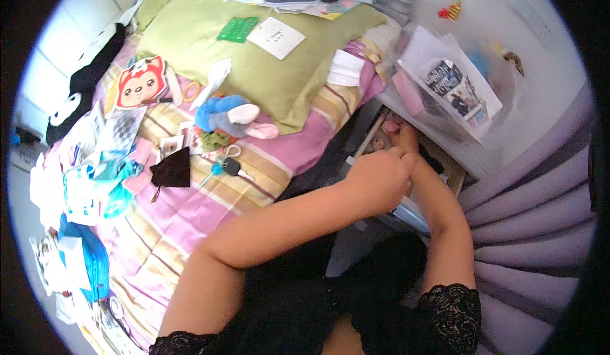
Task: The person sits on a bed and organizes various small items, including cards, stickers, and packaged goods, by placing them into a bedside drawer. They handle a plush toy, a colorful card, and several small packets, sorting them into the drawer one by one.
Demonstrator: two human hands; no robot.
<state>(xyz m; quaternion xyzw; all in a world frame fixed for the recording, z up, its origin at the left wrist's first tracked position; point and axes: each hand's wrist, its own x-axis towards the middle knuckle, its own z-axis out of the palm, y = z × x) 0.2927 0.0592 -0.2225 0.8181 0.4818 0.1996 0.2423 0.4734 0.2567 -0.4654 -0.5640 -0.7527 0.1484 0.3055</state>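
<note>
An open drawer [454, 193] of the white bedside cabinet lies in front of me, with small items inside. My right hand [405, 140] reaches into its far part, beside a small pink thing [393, 125]; its fingers are partly hidden, so whether it grips that thing is unclear. Close to the right wrist, over the drawer's left side, is my left hand [380, 177]. Its fingers are curled closed, and whatever they hold is hidden. A small round item [379, 143] sits near the drawer's left wall, and something dark [433, 162] lies right of my right forearm.
A clear plastic bag with printed papers [460, 94] sits on the cabinet top. Purple curtain folds [534, 228] hang at the right. Left, the striped bed [190, 228] carries a green pillow [286, 82], a plush toy [229, 117], a dark pouch [173, 169] and keys [234, 167].
</note>
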